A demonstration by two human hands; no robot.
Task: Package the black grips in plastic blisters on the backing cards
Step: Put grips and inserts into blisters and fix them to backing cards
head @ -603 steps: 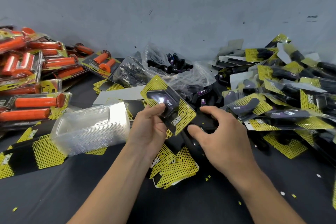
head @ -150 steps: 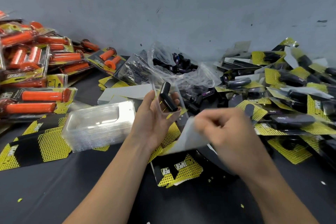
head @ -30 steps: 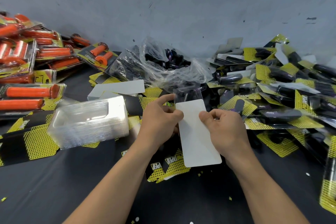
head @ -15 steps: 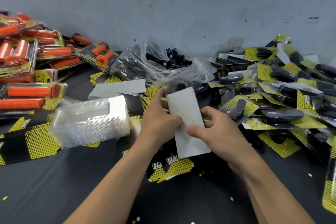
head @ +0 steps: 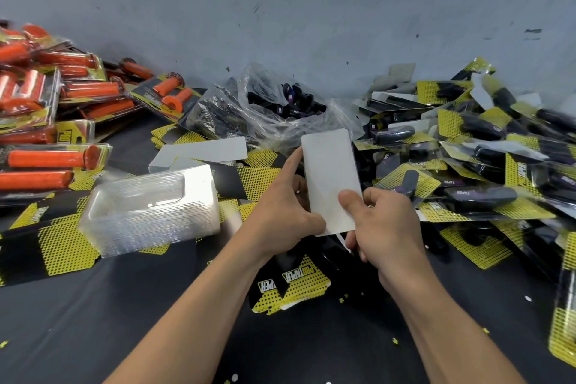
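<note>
Both hands hold one backing card (head: 330,171) upright, its plain white back toward me. My left hand (head: 280,212) grips its left edge, forefinger stretched up along the side. My right hand (head: 386,221) pinches the lower right corner, thumb on the white face. The blister and the black grip on the card's far side are hidden. A stack of empty clear blisters (head: 149,206) lies to the left. Loose black grips (head: 290,103) fill a clear plastic bag at the back. Flat yellow and black cards (head: 290,284) lie under my wrists.
Packaged black grips (head: 480,171) are heaped on the right. Packaged orange grips (head: 46,121) are piled on the left. A white card back (head: 202,151) lies behind the blister stack. A grey wall (head: 296,9) closes the back. Dark table surface (head: 93,321) shows in front.
The card has tipped up from lying slanted toward me to nearly upright. My right hand slid down to its lower right corner, and my left forefinger now runs up the left edge.
</note>
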